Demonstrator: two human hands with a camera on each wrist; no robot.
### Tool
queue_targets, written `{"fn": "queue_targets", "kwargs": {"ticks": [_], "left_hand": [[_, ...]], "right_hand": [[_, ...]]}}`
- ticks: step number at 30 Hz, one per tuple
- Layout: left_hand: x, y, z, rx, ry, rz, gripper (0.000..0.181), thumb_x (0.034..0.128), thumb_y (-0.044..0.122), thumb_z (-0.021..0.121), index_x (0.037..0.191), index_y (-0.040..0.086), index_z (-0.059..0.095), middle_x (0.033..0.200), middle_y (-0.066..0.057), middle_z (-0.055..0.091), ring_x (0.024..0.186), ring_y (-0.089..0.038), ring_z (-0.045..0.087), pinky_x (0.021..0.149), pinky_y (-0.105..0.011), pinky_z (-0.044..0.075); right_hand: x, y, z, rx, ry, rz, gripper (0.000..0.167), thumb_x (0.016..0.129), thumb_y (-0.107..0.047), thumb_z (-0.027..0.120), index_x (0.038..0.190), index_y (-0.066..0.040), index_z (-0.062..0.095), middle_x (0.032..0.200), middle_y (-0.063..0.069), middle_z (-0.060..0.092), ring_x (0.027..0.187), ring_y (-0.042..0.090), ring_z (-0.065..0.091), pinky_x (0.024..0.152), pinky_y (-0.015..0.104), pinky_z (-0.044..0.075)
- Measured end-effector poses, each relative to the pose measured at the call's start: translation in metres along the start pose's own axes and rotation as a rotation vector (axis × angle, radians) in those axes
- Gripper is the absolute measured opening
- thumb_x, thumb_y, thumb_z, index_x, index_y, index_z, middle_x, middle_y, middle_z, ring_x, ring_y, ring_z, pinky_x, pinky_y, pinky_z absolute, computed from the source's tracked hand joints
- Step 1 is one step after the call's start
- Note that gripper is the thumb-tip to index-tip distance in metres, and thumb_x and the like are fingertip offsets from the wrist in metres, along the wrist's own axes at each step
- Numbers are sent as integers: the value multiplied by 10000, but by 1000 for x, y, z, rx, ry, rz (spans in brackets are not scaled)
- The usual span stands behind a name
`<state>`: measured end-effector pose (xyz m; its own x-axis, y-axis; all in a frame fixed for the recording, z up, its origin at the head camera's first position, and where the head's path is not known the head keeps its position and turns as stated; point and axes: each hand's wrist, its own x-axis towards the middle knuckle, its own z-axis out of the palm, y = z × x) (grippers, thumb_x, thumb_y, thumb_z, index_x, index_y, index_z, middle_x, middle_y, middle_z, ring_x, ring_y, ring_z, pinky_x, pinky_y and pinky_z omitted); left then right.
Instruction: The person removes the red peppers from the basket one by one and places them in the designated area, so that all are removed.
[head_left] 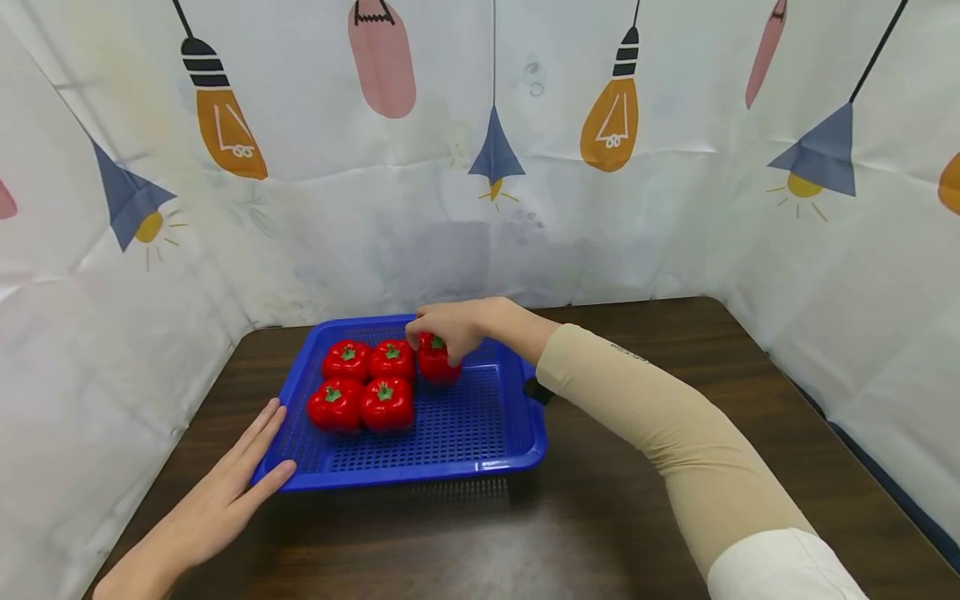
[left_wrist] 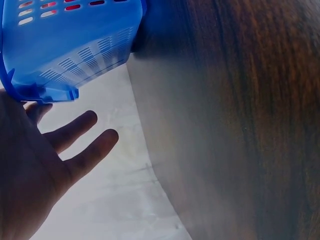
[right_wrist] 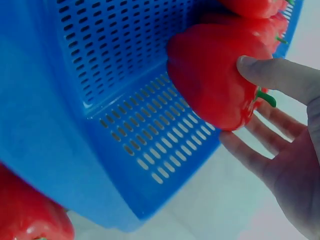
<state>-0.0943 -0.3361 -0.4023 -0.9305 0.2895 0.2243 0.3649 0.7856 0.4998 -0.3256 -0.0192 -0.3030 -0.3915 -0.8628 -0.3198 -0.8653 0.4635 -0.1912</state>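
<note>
In the head view my right hand (head_left: 457, 323) reaches into a blue plastic basket (head_left: 480, 465) from the right. It grips a red bell pepper (head_left: 438, 368) with a green stem. The right wrist view has the thumb on one side of this bell pepper (right_wrist: 212, 75) and the fingers on the other. Left of it, several more red bell peppers (head_left: 387, 404) stand in two rows inside the basket, stems up. My left hand (head_left: 225, 493) rests at the basket's near left corner, fingers straight along the rim; the left wrist view shows these fingers (left_wrist: 75, 131) spread beside the basket wall.
The basket stands on a dark wooden table (head_left: 622, 517). Another red bell pepper (right_wrist: 30, 210) is outside the basket in the right wrist view; my right arm hides that area in the head view. A white curtain (head_left: 420, 242) printed with lamps surrounds the table.
</note>
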Motion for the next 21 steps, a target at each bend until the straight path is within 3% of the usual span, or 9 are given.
{"fn": "queue_targets", "kwargs": {"ticks": [8, 13, 21], "left_hand": [[0, -2, 1, 1, 2, -1, 717, 1064, 207, 567, 1661, 152, 175, 1715, -93, 88, 1558, -269, 98, 1048, -42, 20], [0, -1, 1, 1, 0, -13, 718, 1066, 219, 563, 1663, 168, 167, 1716, -87, 84, 1558, -275, 99, 1040, -44, 21], [0, -1, 2, -9, 3, -9, 710, 1070, 210, 556, 1662, 155, 167, 1718, -67, 70, 1555, -298, 102, 1039, -40, 26]], "right_hand": [[-14, 2, -5, -4, 17, -36, 514, 857, -17, 751, 1302, -207, 578, 1310, 17, 470, 1116, 169, 486, 831, 287, 467], [-25, 4, -5, -7, 20, -48, 489, 867, -32, 742, 1290, -214, 576, 1261, 2, 484, 1106, 161, 486, 832, 277, 475], [-45, 10, -6, 54, 62, -54, 491, 881, -50, 759, 1314, -200, 581, 1330, -5, 485, 1176, 141, 483, 884, 254, 482]]}}
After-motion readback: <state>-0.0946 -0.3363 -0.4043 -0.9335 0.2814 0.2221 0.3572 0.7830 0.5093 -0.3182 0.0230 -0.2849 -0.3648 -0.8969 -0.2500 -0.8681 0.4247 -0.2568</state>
